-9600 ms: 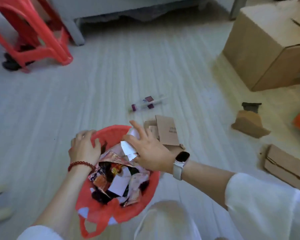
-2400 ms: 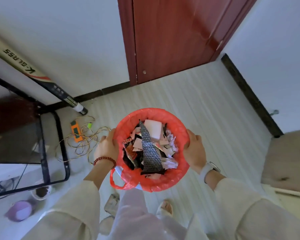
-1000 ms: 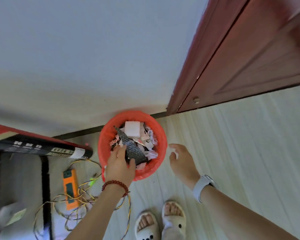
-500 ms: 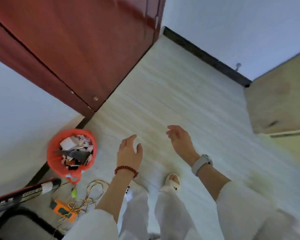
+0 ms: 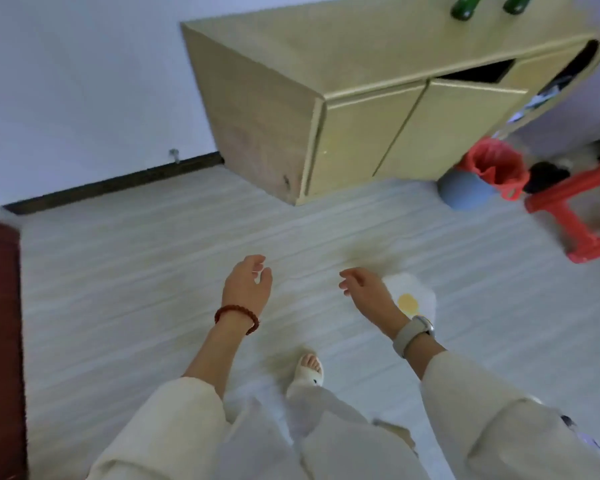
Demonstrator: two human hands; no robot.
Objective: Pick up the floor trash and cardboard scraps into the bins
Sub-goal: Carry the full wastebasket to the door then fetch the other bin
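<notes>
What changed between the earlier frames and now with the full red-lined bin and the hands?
Both hands let go of the full bin, set down by the door and now out of view. The left hand and right hand hang empty; the view has turned toward a cabinet. Bracelet and watch unchanged.

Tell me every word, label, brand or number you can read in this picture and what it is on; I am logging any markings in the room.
No text can be read in this picture.
Smartwatch on the right wrist: only its band and case edge show, no readable face.
White piece with a yellow spot on the floor: no lettering visible.
Green bottles on the wooden cabinet: cut off at the top edge, no label in view.
Items in the cabinet's open right side: too blurred to read.
</notes>
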